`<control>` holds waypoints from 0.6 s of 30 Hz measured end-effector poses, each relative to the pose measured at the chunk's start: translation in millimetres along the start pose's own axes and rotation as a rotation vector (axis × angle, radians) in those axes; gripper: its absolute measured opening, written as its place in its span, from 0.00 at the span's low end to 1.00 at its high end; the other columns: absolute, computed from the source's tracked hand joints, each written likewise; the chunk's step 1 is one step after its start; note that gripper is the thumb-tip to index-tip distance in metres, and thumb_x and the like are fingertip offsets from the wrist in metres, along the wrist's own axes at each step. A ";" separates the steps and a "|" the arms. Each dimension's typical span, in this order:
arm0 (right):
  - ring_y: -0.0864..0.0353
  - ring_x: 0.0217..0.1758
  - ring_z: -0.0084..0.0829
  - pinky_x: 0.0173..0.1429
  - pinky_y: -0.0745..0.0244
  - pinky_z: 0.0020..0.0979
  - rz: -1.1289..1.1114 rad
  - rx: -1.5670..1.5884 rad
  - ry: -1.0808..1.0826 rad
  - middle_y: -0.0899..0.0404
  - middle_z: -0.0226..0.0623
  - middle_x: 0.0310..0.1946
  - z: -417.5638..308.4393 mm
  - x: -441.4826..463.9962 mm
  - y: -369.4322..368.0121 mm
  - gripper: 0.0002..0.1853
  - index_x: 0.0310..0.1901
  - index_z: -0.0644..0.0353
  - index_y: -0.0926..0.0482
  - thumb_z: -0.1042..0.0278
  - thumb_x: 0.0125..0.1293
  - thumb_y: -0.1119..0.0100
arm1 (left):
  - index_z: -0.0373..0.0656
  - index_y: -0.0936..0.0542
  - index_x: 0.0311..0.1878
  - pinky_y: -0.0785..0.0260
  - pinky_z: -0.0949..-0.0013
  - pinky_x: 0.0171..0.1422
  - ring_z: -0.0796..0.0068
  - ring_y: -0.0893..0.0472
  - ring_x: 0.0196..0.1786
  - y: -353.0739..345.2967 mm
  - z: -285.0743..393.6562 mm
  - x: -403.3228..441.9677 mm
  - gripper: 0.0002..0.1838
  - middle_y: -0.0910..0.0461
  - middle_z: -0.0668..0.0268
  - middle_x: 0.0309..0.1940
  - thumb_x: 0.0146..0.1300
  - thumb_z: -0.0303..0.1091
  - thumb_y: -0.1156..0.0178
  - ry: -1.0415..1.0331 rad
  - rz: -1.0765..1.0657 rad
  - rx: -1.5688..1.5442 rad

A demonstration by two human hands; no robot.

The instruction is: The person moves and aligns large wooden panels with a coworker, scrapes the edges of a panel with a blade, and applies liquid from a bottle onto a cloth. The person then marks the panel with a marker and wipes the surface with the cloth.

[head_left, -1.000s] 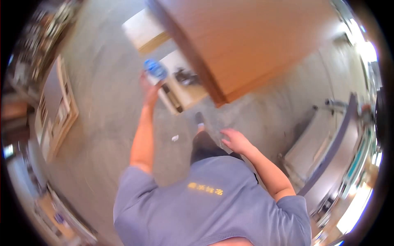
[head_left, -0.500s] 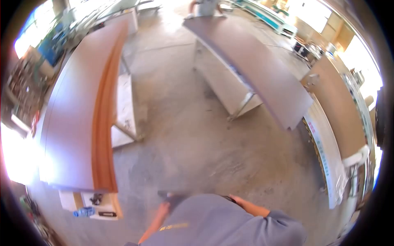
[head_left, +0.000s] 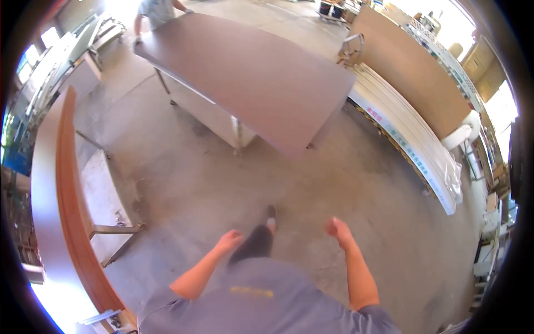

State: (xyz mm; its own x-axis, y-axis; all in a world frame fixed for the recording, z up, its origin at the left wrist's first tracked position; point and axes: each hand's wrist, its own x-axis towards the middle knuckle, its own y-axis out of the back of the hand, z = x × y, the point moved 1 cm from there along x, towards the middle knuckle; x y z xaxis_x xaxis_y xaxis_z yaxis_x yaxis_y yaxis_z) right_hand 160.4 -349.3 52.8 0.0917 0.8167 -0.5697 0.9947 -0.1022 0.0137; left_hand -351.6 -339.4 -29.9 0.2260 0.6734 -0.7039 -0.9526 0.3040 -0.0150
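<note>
Zero contact: your left hand point(head_left: 229, 240) and right hand point(head_left: 338, 229), empty, loose, apart, sit short of the brown panel point(head_left: 247, 72), already on its stand point(head_left: 237, 132); co-worker point(head_left: 157, 13) at its far end.

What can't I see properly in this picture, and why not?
Head view: the co-worker in the pale grey top, whose head is cut off by the top edge.
Head view: the underside of the broad, flat brown panel, hidden by its own top.
Head view: the small yellow lettering on the grey short-sleeved shirt, too blurred to read.
Head view: the fingers of the person's bare left grip, too blurred to count.
</note>
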 end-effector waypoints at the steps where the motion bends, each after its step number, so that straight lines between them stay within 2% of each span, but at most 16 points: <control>1: 0.14 0.57 0.33 0.63 0.19 0.40 0.003 0.051 0.035 0.12 0.38 0.56 -41.4 25.0 1.9 0.26 0.66 0.59 0.20 0.45 0.83 0.49 | 0.34 0.26 0.70 0.22 0.68 0.59 0.71 0.14 0.56 -29.8 16.8 19.6 0.26 0.15 0.58 0.57 0.75 0.38 0.34 0.048 -0.131 0.064; 2: 0.14 0.58 0.33 0.64 0.20 0.39 -0.042 0.054 0.069 0.13 0.38 0.57 -81.0 48.3 2.3 0.26 0.66 0.59 0.20 0.46 0.83 0.49 | 0.34 0.26 0.70 0.22 0.68 0.59 0.71 0.14 0.56 -57.3 27.3 41.1 0.26 0.15 0.58 0.57 0.75 0.38 0.34 0.062 -0.158 0.062; 4: 0.15 0.60 0.31 0.65 0.21 0.39 -0.107 0.031 0.136 0.14 0.38 0.59 -157.3 86.6 0.9 0.26 0.67 0.60 0.21 0.47 0.83 0.48 | 0.34 0.27 0.72 0.23 0.68 0.62 0.71 0.15 0.57 -109.3 49.7 81.3 0.29 0.15 0.59 0.58 0.75 0.38 0.33 -0.134 -0.266 -0.072; 7: 0.15 0.60 0.32 0.66 0.22 0.37 -0.108 -0.006 0.144 0.14 0.38 0.60 -233.5 144.9 15.5 0.25 0.68 0.60 0.21 0.49 0.83 0.48 | 0.33 0.29 0.73 0.24 0.66 0.67 0.69 0.15 0.59 -173.7 125.0 127.2 0.30 0.15 0.58 0.59 0.75 0.37 0.33 -0.102 -0.271 -0.128; 10: 0.15 0.60 0.33 0.67 0.22 0.37 -0.116 -0.007 0.130 0.14 0.40 0.60 -286.1 197.9 50.3 0.24 0.67 0.61 0.22 0.52 0.82 0.46 | 0.37 0.34 0.76 0.29 0.60 0.77 0.63 0.23 0.72 -213.0 211.9 142.9 0.30 0.23 0.55 0.70 0.76 0.34 0.35 0.121 -0.267 -0.824; 11: 0.15 0.62 0.35 0.68 0.22 0.39 -0.103 0.003 0.153 0.14 0.41 0.60 -305.8 220.4 62.4 0.24 0.67 0.62 0.22 0.53 0.81 0.45 | 0.37 0.34 0.76 0.29 0.60 0.77 0.63 0.23 0.72 -221.3 229.1 150.6 0.30 0.23 0.55 0.70 0.76 0.34 0.35 0.120 -0.251 -0.832; 13: 0.16 0.63 0.36 0.69 0.22 0.39 -0.083 0.082 0.146 0.15 0.42 0.60 -337.4 269.4 91.0 0.23 0.66 0.63 0.22 0.54 0.81 0.45 | 0.39 0.34 0.75 0.32 0.58 0.80 0.60 0.27 0.76 -235.5 248.9 162.2 0.29 0.28 0.55 0.74 0.77 0.34 0.36 0.085 -0.221 -1.162; 14: 0.16 0.64 0.38 0.70 0.23 0.40 -0.054 0.153 0.146 0.16 0.44 0.61 -351.0 291.9 105.6 0.22 0.66 0.63 0.22 0.55 0.81 0.44 | 0.39 0.34 0.75 0.32 0.58 0.80 0.60 0.27 0.76 -241.4 256.7 167.7 0.29 0.28 0.55 0.74 0.77 0.34 0.36 0.079 -0.201 -1.167; 16: 0.17 0.65 0.39 0.71 0.23 0.40 -0.038 0.195 0.110 0.17 0.44 0.62 -374.4 343.4 129.9 0.22 0.65 0.63 0.22 0.55 0.80 0.44 | 0.41 0.32 0.73 0.35 0.55 0.83 0.58 0.27 0.76 -252.7 269.4 186.3 0.27 0.27 0.54 0.73 0.77 0.34 0.36 -0.016 -0.137 -1.447; 18: 0.19 0.67 0.41 0.73 0.24 0.41 -0.010 0.238 0.069 0.18 0.45 0.63 -392.7 404.7 154.7 0.23 0.64 0.63 0.22 0.54 0.79 0.42 | 0.42 0.29 0.71 0.38 0.54 0.85 0.59 0.26 0.75 -269.2 269.2 207.7 0.25 0.26 0.57 0.72 0.77 0.37 0.36 -0.126 -0.016 -1.508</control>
State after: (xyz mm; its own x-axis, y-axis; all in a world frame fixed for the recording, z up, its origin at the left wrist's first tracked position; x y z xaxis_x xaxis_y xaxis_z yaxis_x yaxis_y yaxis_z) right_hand 369.8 188.4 147.1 0.0927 0.8546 -0.5110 0.9572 -0.2177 -0.1905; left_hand 6.6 -100.0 19.0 0.1792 0.7523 -0.6340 -0.2433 -0.5905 -0.7694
